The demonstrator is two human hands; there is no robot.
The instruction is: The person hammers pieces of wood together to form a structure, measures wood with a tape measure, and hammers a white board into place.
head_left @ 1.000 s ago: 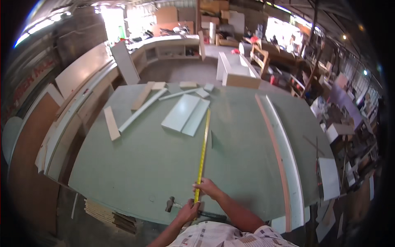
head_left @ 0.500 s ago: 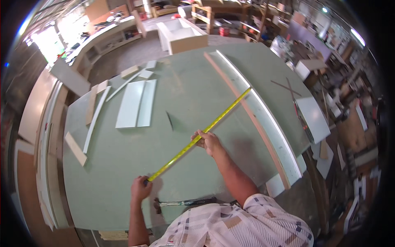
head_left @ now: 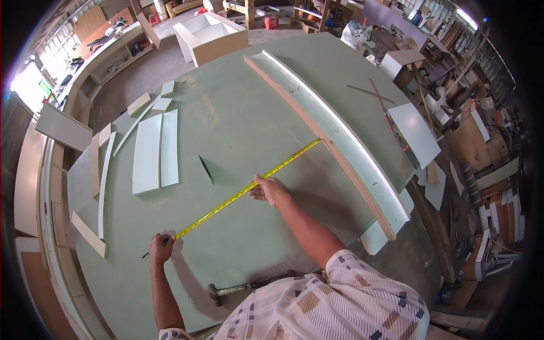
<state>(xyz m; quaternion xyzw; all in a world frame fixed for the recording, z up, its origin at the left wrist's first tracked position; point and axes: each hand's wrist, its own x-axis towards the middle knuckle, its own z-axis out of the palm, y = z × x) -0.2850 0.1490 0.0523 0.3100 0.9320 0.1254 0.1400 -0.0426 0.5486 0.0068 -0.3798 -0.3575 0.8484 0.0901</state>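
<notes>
A yellow tape measure [head_left: 218,208] runs slantwise over a large green tabletop [head_left: 226,141]. My left hand [head_left: 161,247] is closed on its near end, and a thin dark stick pokes out beside the fingers. Further along, my right hand [head_left: 269,190] pinches the blade between thumb and fingers. The blade's far tip lies at the brown edge of a long shallow panel [head_left: 334,130], which has a raised white edge on its other side. Whether the tape's case is inside my left hand cannot be seen. Below, a hammer [head_left: 249,287] lies partly hidden by my shirt.
Pale boards [head_left: 147,153] and narrow strips [head_left: 106,181] lie on the left of the table, near a small dark pointed piece [head_left: 206,169]. At right are a white panel [head_left: 413,133] and crossed brown sticks [head_left: 371,90]. A white open cabinet [head_left: 212,37] stands beyond.
The tape's far tip has drawn back from the panel's white edge to its brown edge. Both hands have shifted toward the left with the tape, and the head view has moved too.
</notes>
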